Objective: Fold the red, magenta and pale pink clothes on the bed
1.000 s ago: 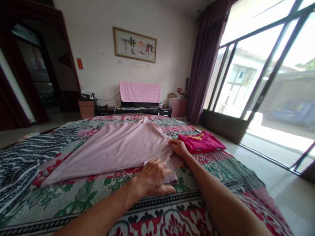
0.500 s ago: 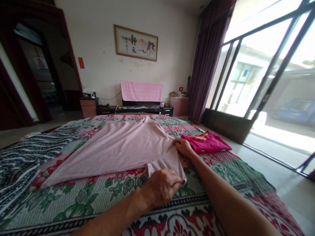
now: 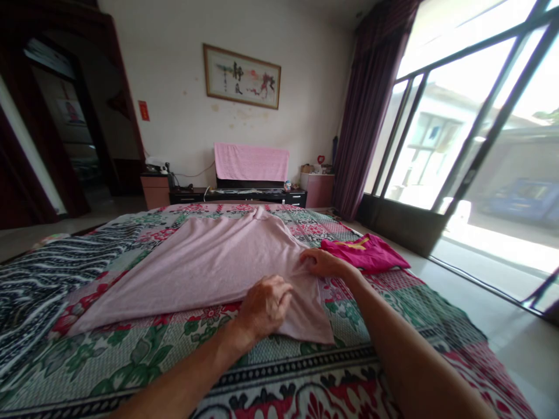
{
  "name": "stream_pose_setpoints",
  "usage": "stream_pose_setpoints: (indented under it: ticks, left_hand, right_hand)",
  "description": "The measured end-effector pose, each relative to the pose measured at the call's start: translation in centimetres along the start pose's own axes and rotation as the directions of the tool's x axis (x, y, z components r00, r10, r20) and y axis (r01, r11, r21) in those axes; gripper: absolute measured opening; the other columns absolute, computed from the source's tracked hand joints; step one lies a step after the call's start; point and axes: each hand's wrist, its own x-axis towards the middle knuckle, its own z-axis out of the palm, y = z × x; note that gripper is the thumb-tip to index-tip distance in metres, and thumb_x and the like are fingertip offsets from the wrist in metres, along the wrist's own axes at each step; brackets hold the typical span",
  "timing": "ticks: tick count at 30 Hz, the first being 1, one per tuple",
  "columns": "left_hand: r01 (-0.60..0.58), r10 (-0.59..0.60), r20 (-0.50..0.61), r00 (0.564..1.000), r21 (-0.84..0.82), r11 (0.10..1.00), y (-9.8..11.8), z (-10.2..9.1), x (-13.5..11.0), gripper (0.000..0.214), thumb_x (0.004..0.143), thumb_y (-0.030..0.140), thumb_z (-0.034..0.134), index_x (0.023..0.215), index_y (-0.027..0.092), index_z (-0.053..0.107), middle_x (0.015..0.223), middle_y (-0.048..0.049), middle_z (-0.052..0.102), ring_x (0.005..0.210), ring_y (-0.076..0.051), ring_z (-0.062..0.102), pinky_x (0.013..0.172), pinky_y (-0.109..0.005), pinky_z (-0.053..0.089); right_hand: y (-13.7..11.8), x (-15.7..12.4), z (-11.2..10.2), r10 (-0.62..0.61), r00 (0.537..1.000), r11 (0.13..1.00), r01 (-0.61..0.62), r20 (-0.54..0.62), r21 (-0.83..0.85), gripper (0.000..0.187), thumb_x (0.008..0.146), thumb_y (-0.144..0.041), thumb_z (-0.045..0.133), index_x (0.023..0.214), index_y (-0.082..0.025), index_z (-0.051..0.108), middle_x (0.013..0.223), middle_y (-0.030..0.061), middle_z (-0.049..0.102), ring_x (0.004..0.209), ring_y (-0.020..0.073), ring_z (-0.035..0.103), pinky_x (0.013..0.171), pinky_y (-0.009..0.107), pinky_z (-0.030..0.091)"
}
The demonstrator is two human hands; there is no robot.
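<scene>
A pale pink shirt (image 3: 209, 262) lies spread on a flowered bedspread (image 3: 144, 361), with a short sleeve (image 3: 310, 323) pointing toward me. My left hand (image 3: 268, 304) is closed on the cloth where the sleeve meets the body; its fingertips are partly hidden behind the knuckles. Farther out and to the right, my right hand (image 3: 322, 262) pinches the shirt near the shoulder, and small creases run from its fingers. Just beyond that hand sits a folded magenta garment (image 3: 371, 253) with a yellow mark.
Black-and-white striped fabric (image 3: 82, 262) lies bunched at the left of the bed. Past the far edge, a low black cabinet (image 3: 187, 198) stands under a pink towel (image 3: 251, 162). Glass doors (image 3: 445, 139) and a purple curtain (image 3: 364, 116) are at the right.
My left hand has moved from the sleeve's end up and left to its inner part. The sleeve now lies flatter toward me. My right hand has shifted slightly left and down.
</scene>
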Motion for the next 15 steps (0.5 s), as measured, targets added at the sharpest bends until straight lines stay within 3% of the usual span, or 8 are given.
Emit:
stream_pose_setpoints:
  ticks: [2, 5, 9, 12, 15]
  left_hand:
    - [0.04, -0.041, 0.02, 0.999, 0.041, 0.998, -1.4, -0.2, 0.1, 0.021, 0.081, 0.021, 0.051, 0.089, 0.02, 0.07, 0.091, -0.005, 0.065, 0.089, -0.017, 0.059, 0.084, -0.028, 0.046]
    - [-0.043, 0.043, 0.045, 0.998, 0.003, 0.999, -1.9, -0.5, 0.0, 0.018, 0.075, 0.028, 0.061, 0.087, 0.02, 0.071, 0.094, -0.0051, 0.066, 0.091, -0.018, 0.058, 0.085, -0.03, 0.046]
    - [-0.204, 0.209, 0.045, 0.977, -0.107, 0.973, 0.1, -0.9, -0.1, 0.029, 0.074, 0.043, 0.065, 0.089, 0.02, 0.071, 0.101, -0.0063, 0.065, 0.093, -0.019, 0.057, 0.086, -0.031, 0.045]
    - [-0.294, 0.316, 0.176, 0.932, -0.138, 0.946, 1.9, -0.6, -0.5, 0.046, 0.067, 0.056, 0.067, 0.096, 0.021, 0.07, 0.102, -0.0059, 0.064, 0.093, -0.02, 0.057, 0.082, -0.031, 0.046]
    - [-0.355, 0.362, 0.273, 0.891, -0.077, 0.932, 2.8, 0.0, -1.0, 0.033, 0.076, 0.047, 0.061, 0.093, 0.02, 0.068, 0.099, -0.0056, 0.064, 0.092, -0.02, 0.057, 0.079, -0.03, 0.045]
  right_hand:
    - [-0.2, 0.0, -0.3, -0.02, 0.998, 1.0, 0.021, 0.061, -0.01, 0.051, 0.057, -0.002, 0.052, 0.102, -0.021, 0.065, 0.108, 0.0036, 0.064, 0.093, 0.0175, 0.059, 0.084, 0.028, 0.046]
    - [-0.2, 0.1, -0.5, -0.037, 0.998, 0.999, 0.038, 0.057, -0.014, 0.056, 0.054, 0.001, 0.049, 0.103, -0.022, 0.065, 0.114, 0.0033, 0.063, 0.103, 0.019, 0.057, 0.092, 0.031, 0.043]
    - [0.0, 0.2, -0.2, -0.081, 0.99, 0.997, 0.083, -0.115, 0.009, 0.051, 0.057, 0.0, 0.045, 0.099, -0.021, 0.066, 0.118, 0.0034, 0.061, 0.111, 0.0191, 0.054, 0.1, 0.032, 0.038]
    - [-0.2, 0.1, 0.1, -0.014, 0.985, 1.0, 0.016, -0.173, 0.007, 0.043, 0.062, -0.004, 0.044, 0.093, -0.02, 0.068, 0.104, 0.0035, 0.068, 0.098, 0.0188, 0.06, 0.092, 0.03, 0.043]
    - [-0.5, 0.0, 0.4, 0.043, 0.984, 0.999, -0.044, -0.171, 0.0, 0.038, 0.063, -0.006, 0.047, 0.09, -0.02, 0.07, 0.091, 0.0023, 0.07, 0.084, 0.0183, 0.063, 0.082, 0.028, 0.046]
